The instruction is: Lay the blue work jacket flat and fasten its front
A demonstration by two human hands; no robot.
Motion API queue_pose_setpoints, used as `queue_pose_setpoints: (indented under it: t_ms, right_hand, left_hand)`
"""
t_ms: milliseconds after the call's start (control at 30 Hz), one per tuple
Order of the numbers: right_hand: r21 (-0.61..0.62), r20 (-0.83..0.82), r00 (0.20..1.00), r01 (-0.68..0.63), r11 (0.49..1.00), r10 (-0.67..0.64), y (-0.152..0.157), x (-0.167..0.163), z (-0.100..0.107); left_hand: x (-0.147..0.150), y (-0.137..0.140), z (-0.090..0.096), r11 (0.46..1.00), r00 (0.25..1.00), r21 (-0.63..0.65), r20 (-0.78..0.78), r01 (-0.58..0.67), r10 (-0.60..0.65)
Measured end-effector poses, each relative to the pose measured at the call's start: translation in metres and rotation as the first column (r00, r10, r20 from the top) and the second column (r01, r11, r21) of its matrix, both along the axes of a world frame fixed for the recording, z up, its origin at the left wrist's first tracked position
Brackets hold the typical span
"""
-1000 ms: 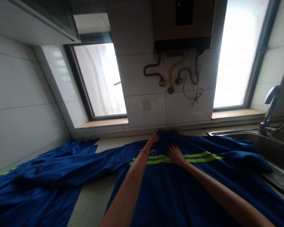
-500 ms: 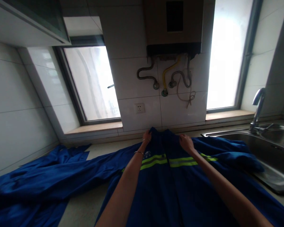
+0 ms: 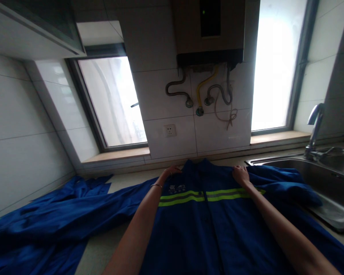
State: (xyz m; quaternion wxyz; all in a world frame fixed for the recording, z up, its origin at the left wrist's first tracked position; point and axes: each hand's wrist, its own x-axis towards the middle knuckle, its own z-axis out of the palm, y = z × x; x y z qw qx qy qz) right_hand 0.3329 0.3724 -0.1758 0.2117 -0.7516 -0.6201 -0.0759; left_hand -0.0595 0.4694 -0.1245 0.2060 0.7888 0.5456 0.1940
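Seen from beside the worktop (image 3: 95, 254), the blue jacket (image 3: 183, 233) lies front up, its collar (image 3: 195, 167) close to the rear edge and its body running toward the front edge; the left-side sleeve (image 3: 106, 214) extends toward the left end, across what looks like more blue cloth (image 3: 57, 256); the right-side sleeve (image 3: 292, 191) overlaps the edge of the sink (image 3: 339, 191); the left hand (image 3: 171, 171) rests at the shoulder beside the collar, fingers extended over the cloth; the right hand (image 3: 241, 175) bears on the opposite shoulder, fingers partly bent; the hands are well apart, and I cannot tell whether either pinches fabric. The step in hand appears to be levelling the shoulders; apply light, equal tension outward from the collar; align both halves of the reflective band (image 3: 182, 198) across the front placket (image 3: 213, 229); maintain a straight placket, since uneven pull would probably skew it; lift the right-side sleeve clear of the sink, where it could catch damp.
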Motion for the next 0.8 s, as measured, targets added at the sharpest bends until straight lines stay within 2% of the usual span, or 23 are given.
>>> queue_pose_setpoints:
  t_ms: [100, 267, 433, 600, 800]
  right_hand:
    - [0.043, -0.070, 0.989, -0.125, 0.991, 0.128, 0.006, -0.029, 0.014]
    - [0.118, -0.189, 0.916, -0.336, 0.934, 0.353, 0.041, -0.109, 0.050]
    - [0.071, -0.338, 0.862, -0.377, 0.923, 0.378, 0.084, -0.169, 0.078]
    - [0.050, -0.443, 0.813, -0.400, 0.915, 0.379, 0.106, -0.183, 0.091]
    - [0.185, -0.481, 0.713, -0.486, 0.854, 0.510, 0.107, -0.170, 0.111]
  left_hand:
    - [-0.005, -0.007, -0.005, 0.999, 0.996, -0.002, -0.073, 0.045, -0.045]
    - [0.016, -0.019, -0.006, 0.984, 0.991, 0.158, -0.122, 0.076, -0.057]
    - [0.029, -0.039, -0.002, 0.960, 0.980, 0.252, -0.180, 0.125, -0.080]
    - [0.029, -0.054, 0.005, 0.943, 0.967, 0.284, -0.230, 0.171, -0.106]
    - [0.005, -0.039, 0.017, 0.964, 0.997, 0.256, 0.004, 0.074, -0.078]
